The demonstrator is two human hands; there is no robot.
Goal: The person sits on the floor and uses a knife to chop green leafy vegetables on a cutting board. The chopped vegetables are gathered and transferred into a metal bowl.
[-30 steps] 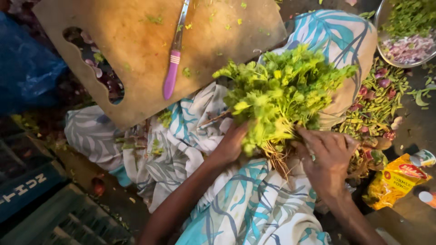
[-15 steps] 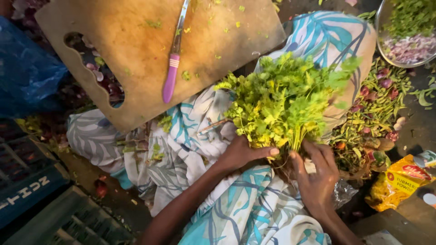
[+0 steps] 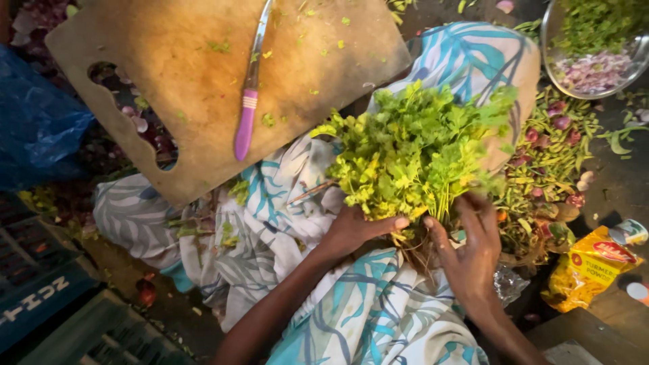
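Fingers of the left hand [image 3: 351, 230] clench the stems of a leafy green herb bunch [image 3: 419, 152] over the lap, the right hand [image 3: 470, 253] gripping beside; light, floppy, bruisable, best held low at the stems.

- Glowing warmly on the herb bunch [image 3: 419, 152] above the right hand [image 3: 473, 253].
- Darkening toward the left edge.
- Blurring slightly at the fingertips [image 3: 473, 203].

Knife [image 3: 247, 101] on board [image 3: 196, 81], left of herbs [image 3: 419, 149]
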